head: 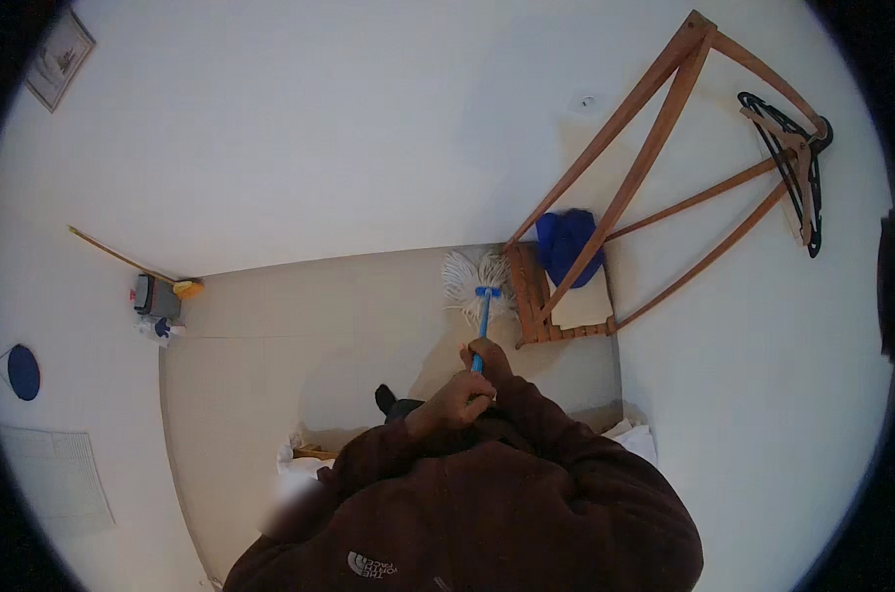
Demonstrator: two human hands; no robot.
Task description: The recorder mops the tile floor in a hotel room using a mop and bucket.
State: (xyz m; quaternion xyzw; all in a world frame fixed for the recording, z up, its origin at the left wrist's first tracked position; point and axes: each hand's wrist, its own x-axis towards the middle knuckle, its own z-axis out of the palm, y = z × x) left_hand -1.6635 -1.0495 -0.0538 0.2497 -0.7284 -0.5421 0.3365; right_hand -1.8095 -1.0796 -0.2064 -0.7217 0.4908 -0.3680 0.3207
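Observation:
My left hand (458, 399) is closed around the upper end of a blue mop handle (484, 317), close to my body. Further down the same handle, my right hand (490, 357) grips it. The white string mop head (473, 281) rests spread on the floor (344, 311), near the wall and beside the foot of a wooden clothes rack (651, 148). A blue collar joins the handle to the strings. Part of the handle is hidden by my hands.
On the rack's slatted base (529, 303) lie a blue cloth (568, 244) and a pale flat item (584, 303). Hangers (788, 163) hang from its bar. In the left corner stand a yellow broom (188, 288) and a grey bin (159, 297). White fabric (636, 440) lies at my right.

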